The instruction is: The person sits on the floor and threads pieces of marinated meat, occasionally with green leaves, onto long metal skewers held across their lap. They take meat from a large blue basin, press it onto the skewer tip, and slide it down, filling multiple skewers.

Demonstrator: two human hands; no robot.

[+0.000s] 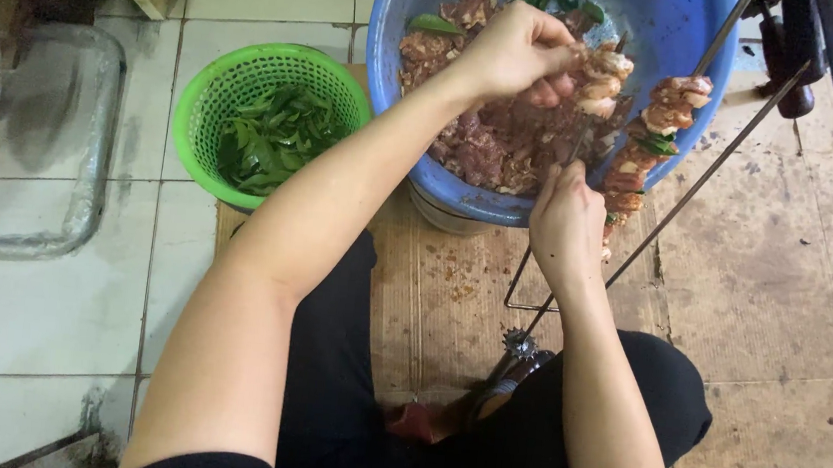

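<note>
Evenly lit by soft overhead light, moderately bright, with faint shadows only under the blue basin [689, 47] and green basket [196, 114]. Mild glare on pale floor tiles [49, 302]. Slightly soft overall, stretched toward the edges, wide-angle.

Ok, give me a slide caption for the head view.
Left hand presses meat onto a skewer held by right hand, over a blue bowl.

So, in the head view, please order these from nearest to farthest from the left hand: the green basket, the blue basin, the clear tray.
1. Blue basin: the left hand is over it.
2. Green basket: to the left, on the tiles.
3. Clear tray: far left.
</note>
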